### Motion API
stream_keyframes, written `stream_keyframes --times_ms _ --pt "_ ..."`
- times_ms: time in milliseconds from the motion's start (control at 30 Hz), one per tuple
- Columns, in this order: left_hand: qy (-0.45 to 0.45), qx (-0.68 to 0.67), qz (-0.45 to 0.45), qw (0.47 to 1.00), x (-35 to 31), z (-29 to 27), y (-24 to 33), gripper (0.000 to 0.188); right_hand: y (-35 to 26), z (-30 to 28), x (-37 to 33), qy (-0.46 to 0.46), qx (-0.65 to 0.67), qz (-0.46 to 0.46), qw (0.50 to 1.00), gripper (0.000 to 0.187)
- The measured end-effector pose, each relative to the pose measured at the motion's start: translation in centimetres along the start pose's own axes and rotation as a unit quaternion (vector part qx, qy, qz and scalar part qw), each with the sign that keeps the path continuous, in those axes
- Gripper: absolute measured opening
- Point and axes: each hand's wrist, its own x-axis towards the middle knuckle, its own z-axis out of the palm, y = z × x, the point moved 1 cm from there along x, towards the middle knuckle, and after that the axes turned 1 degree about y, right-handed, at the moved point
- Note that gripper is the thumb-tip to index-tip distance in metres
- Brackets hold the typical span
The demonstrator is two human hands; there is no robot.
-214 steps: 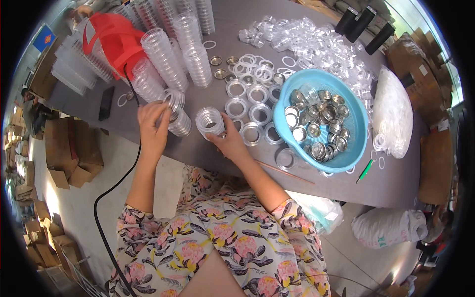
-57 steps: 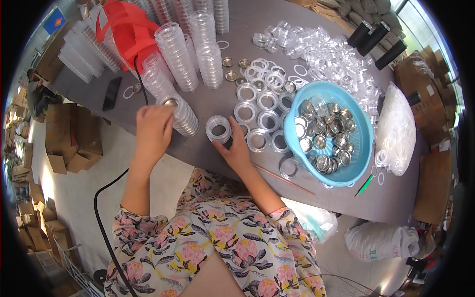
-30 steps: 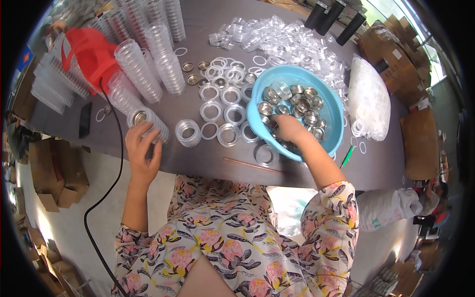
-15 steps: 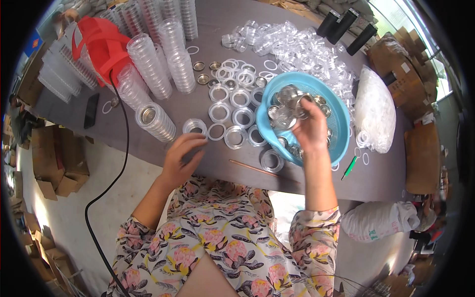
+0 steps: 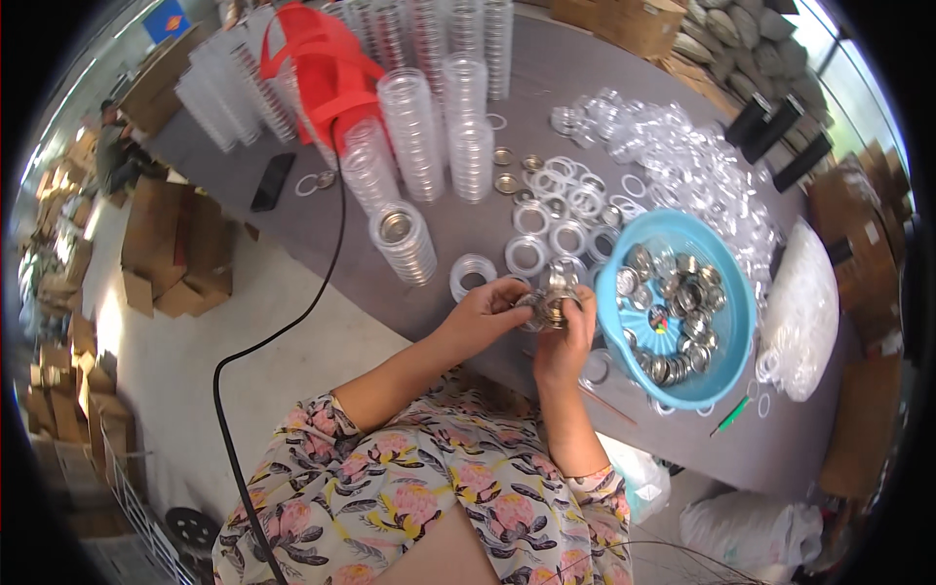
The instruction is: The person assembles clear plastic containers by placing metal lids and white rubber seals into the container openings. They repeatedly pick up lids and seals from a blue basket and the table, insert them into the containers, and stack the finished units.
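Note:
Both my hands meet just left of a light blue basin [image 5: 609,327]. My right hand [image 5: 565,341] is closed around several silver metal rings [image 5: 559,308], with a clear plastic piece among them. My left hand [image 5: 490,314] pinches a metal ring [image 5: 529,308] against that bunch. The fingers partly hide what they hold. More metal rings [image 5: 694,327] lie scattered inside the basin. Clear round plastic rings [image 5: 527,255] sit in rows on the table beyond my hands, and one clear ring [image 5: 473,275] stands beside my left hand.
Tall stacks of clear round cases [image 5: 413,127] and a red bag [image 5: 331,88] stand far left, near a phone [image 5: 273,182]. A heap of clear plastic parts [image 5: 682,151], black cylinders [image 5: 775,129] and a filled plastic bag [image 5: 799,307] are right. A black cable [image 5: 229,361] hangs over the left edge.
My right hand has come out of the basin, moving left with metal rings. My left hand has closed in to meet it. The whole view has shifted.

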Motion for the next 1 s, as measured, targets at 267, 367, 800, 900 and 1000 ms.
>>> stream_keyframes --times_ms 267,367,800,900,1000 --pt "0.134 0.086 0.146 0.976 -1.9 -1.6 0.2 0.023 2.7 -3.2 2.0 -0.048 0.209 0.228 0.95 0.034" --pt "0.181 0.037 0.202 0.962 -1.4 -1.1 0.4 0.022 3.9 -2.9 0.7 -0.097 0.225 0.323 0.914 0.035" --pt "0.041 0.376 0.35 0.857 -3.2 1.5 -0.6 0.025 4.9 -1.2 -0.5 0.048 0.173 0.35 0.919 0.035" --pt "0.104 0.327 0.366 0.865 -3.8 0.7 0.0 0.027 6.0 -2.9 -0.1 0.004 0.233 0.366 0.901 0.034" --pt "0.19 0.406 0.307 0.84 -3.7 -1.4 0.4 0.026 5.9 -4.1 0.3 0.01 0.256 0.359 0.898 0.031"
